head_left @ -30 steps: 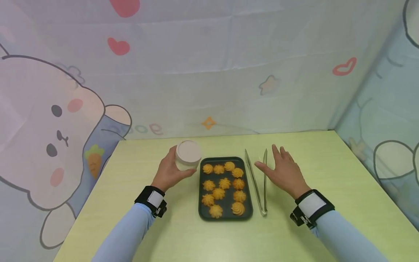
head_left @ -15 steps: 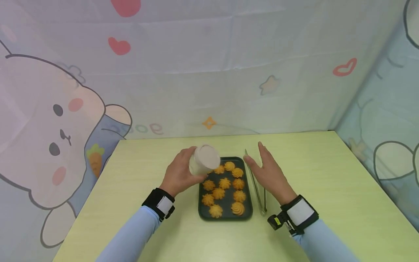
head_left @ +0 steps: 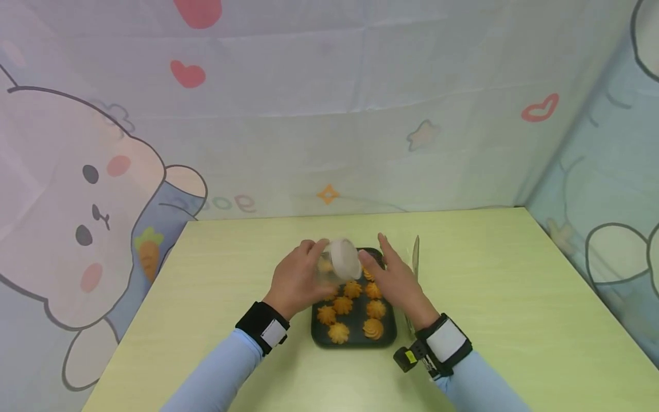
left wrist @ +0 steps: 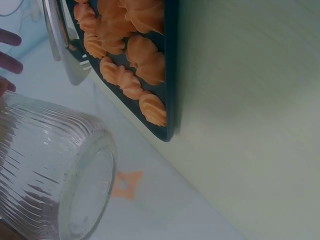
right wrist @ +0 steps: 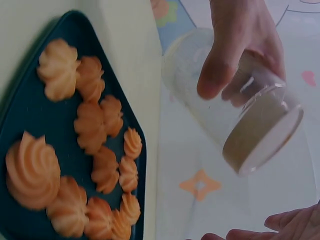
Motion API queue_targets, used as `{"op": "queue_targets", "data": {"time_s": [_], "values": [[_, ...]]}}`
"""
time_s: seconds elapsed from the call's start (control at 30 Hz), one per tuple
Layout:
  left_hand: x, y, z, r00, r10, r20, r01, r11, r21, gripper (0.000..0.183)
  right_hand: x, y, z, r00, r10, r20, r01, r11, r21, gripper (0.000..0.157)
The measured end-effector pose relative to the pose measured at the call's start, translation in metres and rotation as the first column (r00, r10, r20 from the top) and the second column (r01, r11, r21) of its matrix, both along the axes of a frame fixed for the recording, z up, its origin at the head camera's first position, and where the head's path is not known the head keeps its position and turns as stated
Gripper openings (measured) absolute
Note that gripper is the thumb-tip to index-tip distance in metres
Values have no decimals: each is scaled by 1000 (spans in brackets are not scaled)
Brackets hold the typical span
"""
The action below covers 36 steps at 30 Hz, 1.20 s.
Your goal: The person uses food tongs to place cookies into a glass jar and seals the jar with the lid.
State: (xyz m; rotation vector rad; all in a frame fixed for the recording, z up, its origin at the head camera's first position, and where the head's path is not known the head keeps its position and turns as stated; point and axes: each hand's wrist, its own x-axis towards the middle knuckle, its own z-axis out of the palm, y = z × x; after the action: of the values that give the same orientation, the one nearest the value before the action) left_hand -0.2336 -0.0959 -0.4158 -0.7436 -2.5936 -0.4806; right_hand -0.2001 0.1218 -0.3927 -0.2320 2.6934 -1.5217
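My left hand (head_left: 296, 280) grips a clear ribbed glass jar (left wrist: 50, 165) by its side, thumb and fingers around it. The jar is tilted over the far left part of a dark tray (head_left: 355, 341), its whitish lid (head_left: 346, 259) turned toward the right. Inside the jar nothing shows in the left wrist view. My right hand (head_left: 399, 283) hovers just right of the lid, fingers extended and holding nothing. On the tray lie several golden piped cookies (head_left: 342, 305); the hands and jar hide the far ones.
Metal tongs (head_left: 416, 257) lie right of the tray, partly covered by my right hand. The pale yellow-green table (head_left: 515, 286) ends at a printed cloth backdrop (head_left: 288, 154) behind.
My left hand has carried the jar rightward over the tray and tipped it, so the lid faces right. My right hand has moved left, from beyond the tongs to close beside the lid.
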Motion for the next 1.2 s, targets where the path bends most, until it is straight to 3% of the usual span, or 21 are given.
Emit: {"op": "queue_targets", "data": {"time_s": [0.3,0.47,0.77,1.1,1.2], "values": [[3,10,-3,998,-18,-57,13,997,-78,82,-1,-14,-3,997,-19,71,25,997,-76,84],[3,13,-5,998,-33,-52,28,994,-109,83,-3,-18,-4,998,-30,49,33,997,-64,84],[5,15,-6,997,-42,-58,34,991,-132,84,-5,-22,-8,999,-16,-40,16,1000,-5,64],[6,15,-7,997,-55,-52,47,987,-155,88,-3,-20,-8,1000,8,-30,-8,1000,-18,61],[6,15,-7,998,-55,-7,53,986,-156,87,-2,-19,-9,999,21,-47,-21,1000,-6,62]]}}
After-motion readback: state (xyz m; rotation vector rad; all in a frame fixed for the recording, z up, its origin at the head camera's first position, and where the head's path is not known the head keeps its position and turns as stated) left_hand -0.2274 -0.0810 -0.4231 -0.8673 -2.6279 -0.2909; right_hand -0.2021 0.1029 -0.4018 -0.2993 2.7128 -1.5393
